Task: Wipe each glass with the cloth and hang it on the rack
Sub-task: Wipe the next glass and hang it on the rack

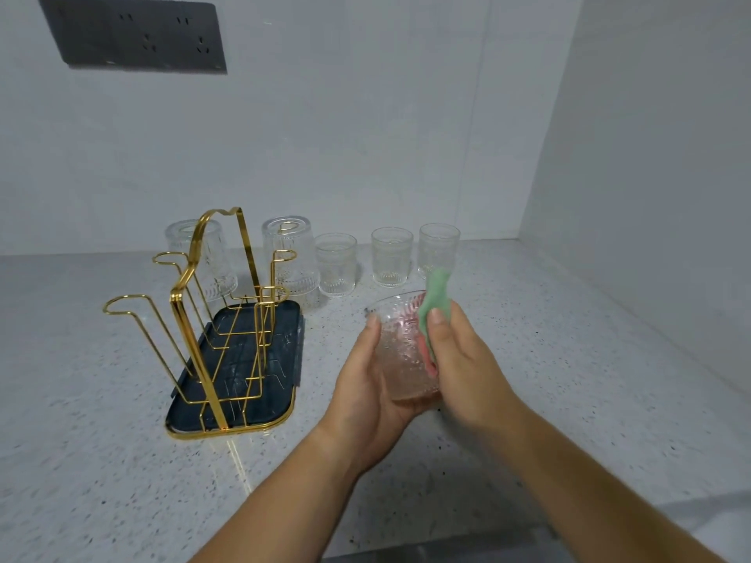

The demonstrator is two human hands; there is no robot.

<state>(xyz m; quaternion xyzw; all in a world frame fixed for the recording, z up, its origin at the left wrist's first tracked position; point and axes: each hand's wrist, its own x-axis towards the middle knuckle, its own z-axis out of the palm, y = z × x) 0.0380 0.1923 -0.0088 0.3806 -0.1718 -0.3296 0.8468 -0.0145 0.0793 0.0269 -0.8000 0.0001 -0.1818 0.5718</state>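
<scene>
Lower cloth (431, 306) unclear through glass (406, 355); right hand (467, 367) fingers hidden behind it. Forearms (601, 493) cut at bottom edge, socket panel (134, 32) at top.

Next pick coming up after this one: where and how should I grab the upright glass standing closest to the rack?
Wrap the side wall of the upright glass around its middle, coming from the near side. It stands mouth up, and the inverted glass hung on the rack crowds its left; the front is free. Its patterned wall should help the grip.
</scene>
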